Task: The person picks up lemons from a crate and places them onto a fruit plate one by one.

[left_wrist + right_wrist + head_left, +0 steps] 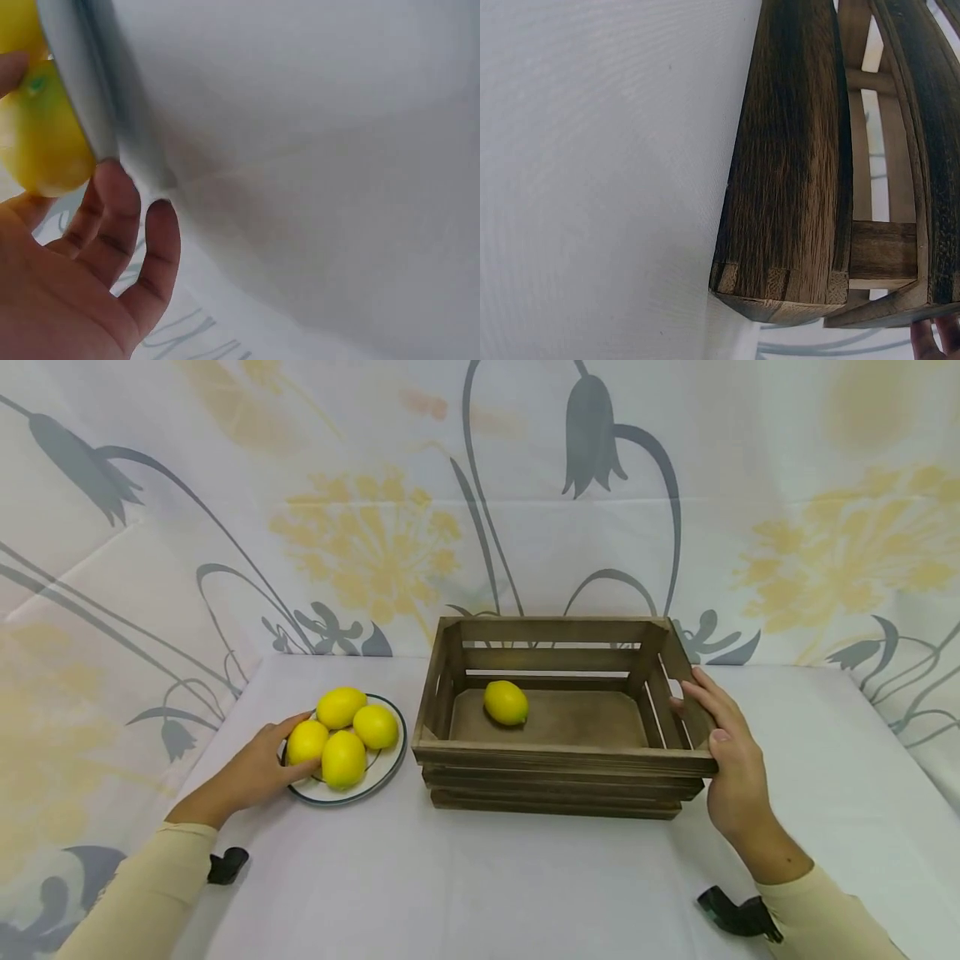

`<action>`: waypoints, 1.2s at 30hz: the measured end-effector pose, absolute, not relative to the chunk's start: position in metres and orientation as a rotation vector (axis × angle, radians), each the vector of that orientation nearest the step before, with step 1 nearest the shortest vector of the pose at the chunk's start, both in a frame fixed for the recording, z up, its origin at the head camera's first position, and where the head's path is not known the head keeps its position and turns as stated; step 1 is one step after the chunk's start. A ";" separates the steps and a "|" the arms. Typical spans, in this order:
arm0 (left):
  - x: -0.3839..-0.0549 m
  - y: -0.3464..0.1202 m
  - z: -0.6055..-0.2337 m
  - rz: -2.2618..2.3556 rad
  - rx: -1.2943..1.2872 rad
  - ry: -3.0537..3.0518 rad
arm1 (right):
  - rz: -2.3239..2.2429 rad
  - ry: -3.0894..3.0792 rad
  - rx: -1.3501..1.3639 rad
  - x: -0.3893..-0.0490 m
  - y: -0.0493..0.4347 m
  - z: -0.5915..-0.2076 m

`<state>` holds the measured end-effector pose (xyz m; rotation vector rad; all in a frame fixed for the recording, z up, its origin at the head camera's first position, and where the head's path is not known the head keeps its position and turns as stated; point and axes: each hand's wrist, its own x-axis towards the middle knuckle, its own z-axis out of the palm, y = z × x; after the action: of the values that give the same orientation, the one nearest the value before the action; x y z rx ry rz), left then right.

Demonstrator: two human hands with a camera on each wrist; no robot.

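Observation:
My left hand (pixel 258 768) is at the left side of a white plate (pixel 387 763) with a dark rim. Thumb and forefinger pinch the leftmost lemon (pixel 307 742), which is still among the others on the plate. In the left wrist view, the other fingers curl near the plate's edge beside that lemon (pixel 52 139). To the right stands a brown slatted wooden crate (pixel 562 760), with a single lemon (pixel 506 703) lying on its floor towards the left. My right hand (pixel 738 777) grips the crate's right end, fingers over the top slat, thumb at the front corner.
Beside the gripped lemon lie the other lemons (pixel 343 760) on the plate. A white cloth (pixel 480 877) covers the table, and a flower-patterned cloth (pixel 525 552) hangs behind the crate. Black wrist mounts (pixel 738 913) show at both sleeves.

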<state>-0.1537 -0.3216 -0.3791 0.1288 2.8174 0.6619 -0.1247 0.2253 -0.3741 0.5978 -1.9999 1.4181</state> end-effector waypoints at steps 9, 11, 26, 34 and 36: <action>-0.149 -0.326 -0.354 0.675 0.157 2.822 | 1.392 -2.011 0.602 -0.125 0.228 -0.374; -0.148 -0.325 -0.348 0.684 0.158 2.856 | 1.397 -2.007 0.601 -0.124 0.228 -0.374; -0.148 -0.273 -0.319 0.862 0.350 3.191 | 1.350 -2.037 0.588 -0.122 0.228 -0.376; -0.155 -0.245 -0.307 0.905 0.469 3.195 | 1.341 -2.033 0.612 -0.124 0.228 -0.375; -0.157 -0.240 -0.305 0.904 0.490 3.197 | 1.350 -2.032 0.613 -0.124 0.228 -0.375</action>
<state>-0.1565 -0.2402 -0.3045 0.4899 3.1967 0.9043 -0.1242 0.2276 -0.3750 0.6127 -2.0320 1.3502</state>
